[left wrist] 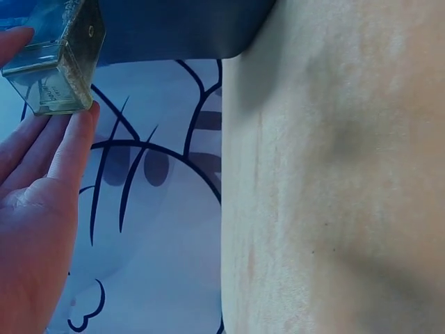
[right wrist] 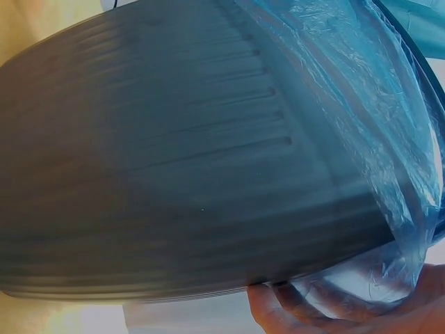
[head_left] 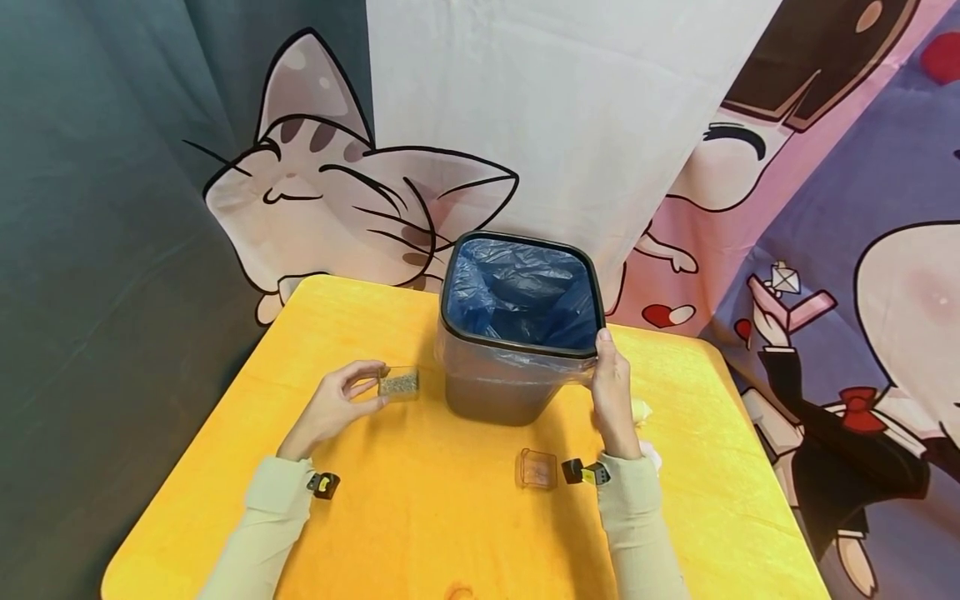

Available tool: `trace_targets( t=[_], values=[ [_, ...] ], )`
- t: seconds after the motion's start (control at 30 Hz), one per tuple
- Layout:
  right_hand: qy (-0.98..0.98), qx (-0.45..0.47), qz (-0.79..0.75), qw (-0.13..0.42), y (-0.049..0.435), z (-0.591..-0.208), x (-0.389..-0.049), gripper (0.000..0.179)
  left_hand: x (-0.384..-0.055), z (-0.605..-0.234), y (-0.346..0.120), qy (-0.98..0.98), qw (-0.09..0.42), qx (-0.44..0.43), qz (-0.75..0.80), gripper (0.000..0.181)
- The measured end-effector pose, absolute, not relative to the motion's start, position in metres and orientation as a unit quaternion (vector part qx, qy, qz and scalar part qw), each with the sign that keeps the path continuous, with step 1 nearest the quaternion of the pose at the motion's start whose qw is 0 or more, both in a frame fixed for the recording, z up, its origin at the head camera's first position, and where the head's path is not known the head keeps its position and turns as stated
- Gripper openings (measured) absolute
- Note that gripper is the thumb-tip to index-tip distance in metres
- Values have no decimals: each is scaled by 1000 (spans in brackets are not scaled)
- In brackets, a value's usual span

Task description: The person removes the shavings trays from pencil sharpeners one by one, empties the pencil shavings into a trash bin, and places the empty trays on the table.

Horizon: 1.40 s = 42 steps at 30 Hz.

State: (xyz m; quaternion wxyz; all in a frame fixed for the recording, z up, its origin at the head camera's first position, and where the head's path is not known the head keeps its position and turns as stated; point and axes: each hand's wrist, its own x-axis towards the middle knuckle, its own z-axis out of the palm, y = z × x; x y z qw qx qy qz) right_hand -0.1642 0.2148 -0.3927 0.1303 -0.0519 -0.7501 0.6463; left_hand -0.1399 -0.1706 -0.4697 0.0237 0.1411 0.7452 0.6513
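Note:
Between thumb and fingertips, my left hand pinches a small clear plastic box with greenish-grey grains in it. The left wrist view shows the box tilted, with fingers under its near edge. Just right of it stands a dark square trash bin, lined with a blue translucent bag folded over its black rim. My right hand grips the bin's right front corner, thumb up at the rim. Up close in the right wrist view, fingers lie against the bin wall beside the loose bag edge.
A clear square lid-like piece lies on the yellow table, left of my right wrist. Partly hidden behind the right forearm are a pale yellow item and a white item. Printed cartoon cloth hangs behind the table.

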Motion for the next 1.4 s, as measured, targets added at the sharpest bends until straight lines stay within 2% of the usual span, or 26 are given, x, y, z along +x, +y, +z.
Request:
trace_targets(
  t=[0.7, 1.07, 1.4],
  values=[
    [-761, -60, 632, 135, 217, -393, -164, 63, -155, -443, -176, 750, 6, 152, 644, 56],
    [-773, -60, 614, 146, 216, -393, -164, 62, -150, -406, -174, 759, -11, 145, 634, 53],
    [-778, -46, 607, 153, 218, -394, -163, 60, -156, -390, -178, 774, -16, 152, 615, 53]
  ],
)
